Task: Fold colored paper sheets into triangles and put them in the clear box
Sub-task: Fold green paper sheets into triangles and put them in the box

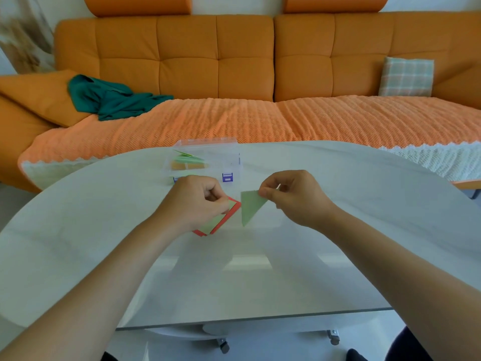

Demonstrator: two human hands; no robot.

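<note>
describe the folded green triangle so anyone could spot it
On the white table before the orange sofa, find the right hand. It pinches the green triangle by one corner; the paper stack under the left hand shows red edges.

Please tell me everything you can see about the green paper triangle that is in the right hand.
The green paper triangle is a thin, matte, pale green sheet folded flat. The right hand pinches its upper right corner, so one long point hangs down toward the white table; whether the tip touches it I cannot tell. It is nearer the person than the clear box, just right of the stack of sheets that the left hand grips.
</note>
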